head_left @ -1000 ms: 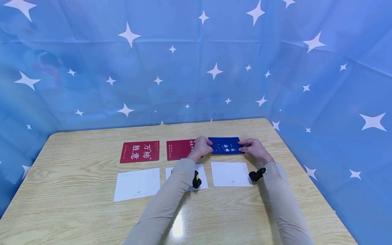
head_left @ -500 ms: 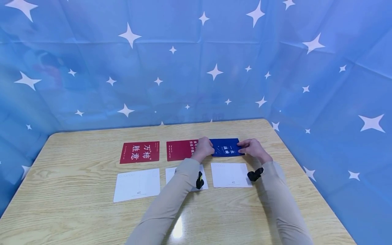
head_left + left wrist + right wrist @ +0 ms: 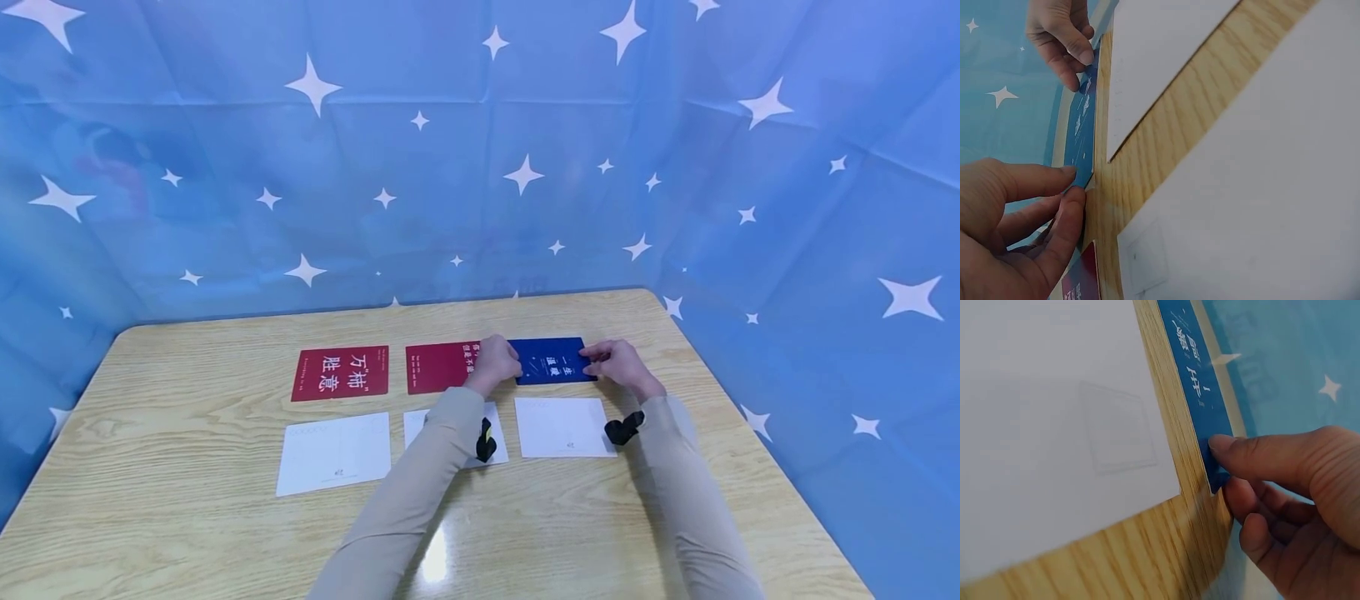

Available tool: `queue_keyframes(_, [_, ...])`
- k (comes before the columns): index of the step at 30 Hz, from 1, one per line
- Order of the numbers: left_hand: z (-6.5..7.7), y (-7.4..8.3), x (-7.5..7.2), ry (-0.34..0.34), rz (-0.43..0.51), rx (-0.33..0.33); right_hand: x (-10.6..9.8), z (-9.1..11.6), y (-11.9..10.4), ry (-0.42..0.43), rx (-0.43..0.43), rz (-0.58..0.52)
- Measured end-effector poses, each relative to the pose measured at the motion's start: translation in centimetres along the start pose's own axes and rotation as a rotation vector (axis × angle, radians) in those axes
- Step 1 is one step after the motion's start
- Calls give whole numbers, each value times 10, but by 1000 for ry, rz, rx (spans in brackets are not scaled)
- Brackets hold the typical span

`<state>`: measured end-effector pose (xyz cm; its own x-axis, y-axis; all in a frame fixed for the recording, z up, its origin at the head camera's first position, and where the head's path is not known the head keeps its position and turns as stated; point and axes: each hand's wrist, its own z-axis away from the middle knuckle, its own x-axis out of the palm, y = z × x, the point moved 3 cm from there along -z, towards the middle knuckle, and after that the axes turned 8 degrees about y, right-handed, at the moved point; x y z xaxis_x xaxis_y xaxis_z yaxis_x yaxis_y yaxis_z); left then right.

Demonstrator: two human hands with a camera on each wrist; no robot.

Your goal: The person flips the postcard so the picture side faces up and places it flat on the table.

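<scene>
A blue postcard with white lettering lies at the right of the back row. My left hand pinches its left end, thumb and fingertips at the edge in the left wrist view. At the other end my right hand holds the card, the thumb pressed on its top face and a finger under the edge. Left of it, a dark red postcard is partly covered by my left hand. White postcards lie nearer in a front row, the middle one half hidden by my left sleeve.
A brighter red postcard lies at the back left, with another white card in front of it. The wooden table ends at a blue star-printed curtain behind and to the right.
Both hands stay on the blue postcard. It has come slightly toward the front, and its left end and my left hand sit a little differently than a second ago.
</scene>
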<state>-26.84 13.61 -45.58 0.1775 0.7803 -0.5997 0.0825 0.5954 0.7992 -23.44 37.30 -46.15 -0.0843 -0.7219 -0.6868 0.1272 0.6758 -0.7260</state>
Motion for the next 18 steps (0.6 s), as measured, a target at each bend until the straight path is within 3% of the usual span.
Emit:
queue_keyframes(7, [-3, -13, -10, -34, 182, -34, 0, 1, 0, 26, 0, -25])
queue_keyframes(13, [-4, -24, -37, -83, 306, -30, 2, 5, -14, 66, -42, -83])
queue_keyframes(18, [-4, -31, -57, -86, 333, 2, 9, 9, -26, 67, -53, -126])
